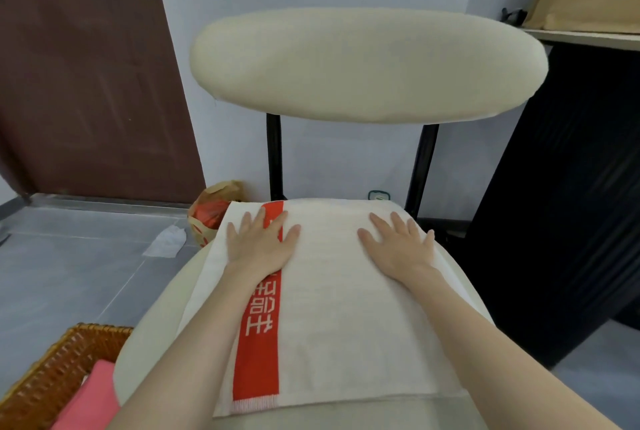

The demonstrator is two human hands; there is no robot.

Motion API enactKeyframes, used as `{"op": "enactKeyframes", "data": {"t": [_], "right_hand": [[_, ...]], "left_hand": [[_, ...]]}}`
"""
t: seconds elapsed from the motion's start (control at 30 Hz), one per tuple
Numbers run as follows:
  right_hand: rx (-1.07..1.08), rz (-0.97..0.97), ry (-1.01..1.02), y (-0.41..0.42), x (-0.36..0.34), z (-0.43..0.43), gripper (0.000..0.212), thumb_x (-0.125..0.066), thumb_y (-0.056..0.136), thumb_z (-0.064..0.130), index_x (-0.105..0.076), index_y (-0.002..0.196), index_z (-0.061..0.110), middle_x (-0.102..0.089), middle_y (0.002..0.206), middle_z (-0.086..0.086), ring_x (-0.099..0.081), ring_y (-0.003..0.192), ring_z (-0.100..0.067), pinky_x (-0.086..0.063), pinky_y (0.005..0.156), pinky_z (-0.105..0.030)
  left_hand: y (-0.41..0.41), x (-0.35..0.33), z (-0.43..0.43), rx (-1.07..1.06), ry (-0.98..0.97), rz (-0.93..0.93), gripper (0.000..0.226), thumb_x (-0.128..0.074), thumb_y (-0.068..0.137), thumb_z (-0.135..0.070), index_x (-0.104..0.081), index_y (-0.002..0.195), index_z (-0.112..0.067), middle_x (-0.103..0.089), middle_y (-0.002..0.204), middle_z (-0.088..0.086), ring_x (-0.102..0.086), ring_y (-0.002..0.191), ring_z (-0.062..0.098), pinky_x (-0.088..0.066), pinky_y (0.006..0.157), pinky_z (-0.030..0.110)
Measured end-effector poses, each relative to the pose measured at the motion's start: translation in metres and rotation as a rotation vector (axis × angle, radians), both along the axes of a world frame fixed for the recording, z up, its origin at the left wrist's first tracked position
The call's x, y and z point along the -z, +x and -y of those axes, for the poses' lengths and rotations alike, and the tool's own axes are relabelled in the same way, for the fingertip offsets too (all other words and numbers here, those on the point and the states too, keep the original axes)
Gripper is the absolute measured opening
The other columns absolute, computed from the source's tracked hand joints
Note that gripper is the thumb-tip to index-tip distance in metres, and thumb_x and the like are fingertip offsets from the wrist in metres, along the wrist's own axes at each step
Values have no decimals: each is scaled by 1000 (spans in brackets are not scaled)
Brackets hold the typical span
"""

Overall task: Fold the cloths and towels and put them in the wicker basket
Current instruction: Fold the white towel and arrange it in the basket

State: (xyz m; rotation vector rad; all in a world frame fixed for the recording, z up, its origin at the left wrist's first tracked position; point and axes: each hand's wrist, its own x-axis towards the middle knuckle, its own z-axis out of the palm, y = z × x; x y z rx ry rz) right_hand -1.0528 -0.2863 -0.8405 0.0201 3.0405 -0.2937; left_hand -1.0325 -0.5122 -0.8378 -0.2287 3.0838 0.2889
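Home room, cushioned chair (367, 62), tiled floor (69, 256), door (86, 66)

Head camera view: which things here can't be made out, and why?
Wicker basket: head view, cut off by the bottom-left edge and covered by the chair seat; only a pink cloth shows inside.
Red stripe lettering on the white towel: partly under the left hand.
Paper bag on the floor: half hidden behind the white towel.
Small green object behind the seat: too small to identify.

text: white Chinese characters | on: red stripe (256, 360) of white towel (346, 308) | legibility: sideways, partly hidden, undeciphered
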Motion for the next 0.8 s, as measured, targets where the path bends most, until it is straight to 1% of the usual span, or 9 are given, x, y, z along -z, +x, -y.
{"op": "enactKeyframes", "data": {"t": [0.07, 0.17, 0.23, 0.33, 0.43, 0.57, 0.67, 0.8], "right_hand": [[17, -28, -6, 0, 1, -1, 55, -16, 95, 58, -17, 148, 43, -11, 159, 1, -3, 147, -23, 3, 115, -55], [-22, -134, 2, 5, -2, 1, 48, -20, 99, 43, -27, 146, 32, -23, 154, -4, -11, 145, -24, 0, 115, -56], [-68, -150, -9, 12, -7, 7, 47, -21, 102, 36, -26, 148, 29, -20, 157, -4, -9, 146, -24, 1, 116, -53], [-118, -90, -89, 29, -19, 26, 48, -20, 103, 32, -22, 151, 26, -14, 159, -2, -6, 147, -21, 1, 117, -49], [-182, -45, -132, 52, -26, 45, 48, -20, 103, 29, -20, 151, 23, -14, 159, 0, -7, 147, -20, 1, 117, -50], [-193, -10, -145, 81, -20, 52, 48, -18, 103, 27, -20, 151, 23, -14, 159, 0, -7, 147, -20, 0, 116, -52], [-196, -24, -112, 97, -13, 50, 50, -16, 102, 34, -15, 152, 31, -8, 160, 1, -1, 148, -21, 3, 117, -52], [-179, -27, -100, 108, -11, 32, 50, -14, 101, 42, -14, 150, 40, -6, 161, 4, 0, 148, -20, 4, 118, -48]], "left_hand": [[1, 1, 5, -42, -11, -11, 59, -9, 96, -57, -7, 151, -36, -3, 160, -1, -2, 147, 26, 2, 117, 53], [5, -3, 3, -63, 2, -33, 57, -10, 100, -47, -8, 152, -26, -4, 160, 3, -3, 147, 26, 2, 117, 51], [10, -10, -2, -56, 25, -96, 53, -13, 102, -40, -12, 152, -22, -9, 160, 4, -5, 147, 25, 1, 118, 48], [21, -23, -13, -21, 86, -172, 50, -17, 103, -31, -15, 151, -17, -14, 159, 4, -8, 147, 23, -1, 118, 42], [38, -28, -27, 13, 114, -171, 51, -20, 103, -26, -13, 151, -13, -12, 159, 6, -6, 147, 22, -3, 118, 40], [68, -19, -35, 24, 81, -88, 52, -18, 104, -30, -9, 152, -14, -4, 160, 8, -1, 148, 25, -3, 118, 39], [85, -11, -27, 43, 64, -57, 54, -16, 102, -39, -11, 153, -20, -4, 160, 6, 0, 147, 25, -1, 119, 41], [101, -8, -12, 49, 48, -62, 55, -14, 100, -46, -13, 152, -28, -4, 160, 1, -1, 148, 21, 2, 119, 41]]}}
